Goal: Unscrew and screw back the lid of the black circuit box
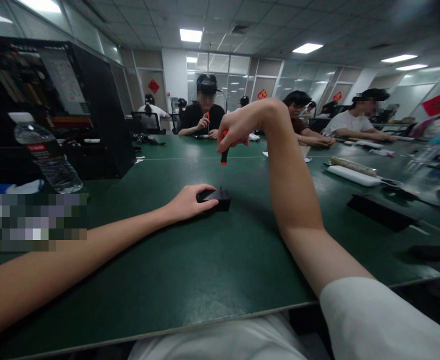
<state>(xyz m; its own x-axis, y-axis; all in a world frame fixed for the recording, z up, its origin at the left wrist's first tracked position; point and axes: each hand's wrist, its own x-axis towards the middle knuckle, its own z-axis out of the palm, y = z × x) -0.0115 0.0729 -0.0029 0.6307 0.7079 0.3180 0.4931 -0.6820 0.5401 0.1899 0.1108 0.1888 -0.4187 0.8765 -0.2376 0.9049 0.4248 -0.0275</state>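
On the green table, a small black box [223, 200] lies with my left hand [189, 202] wrapped round its left end, thumb along the near side and fingers at the far side. Above it, my right hand [238, 127] grips the handle of a black and orange screwdriver [224, 156] from the top, wrist bent high. The screwdriver stands nearly upright, and its thin shaft meets the top of the box. Whether a screw sits under the tip is too small to tell.
At the left stand a water bottle [49, 155] and an open black computer case [92, 110]. Toward the right lie a long black box [383, 211] and a white power strip [351, 176]. Several people sit across the green table [189, 280].
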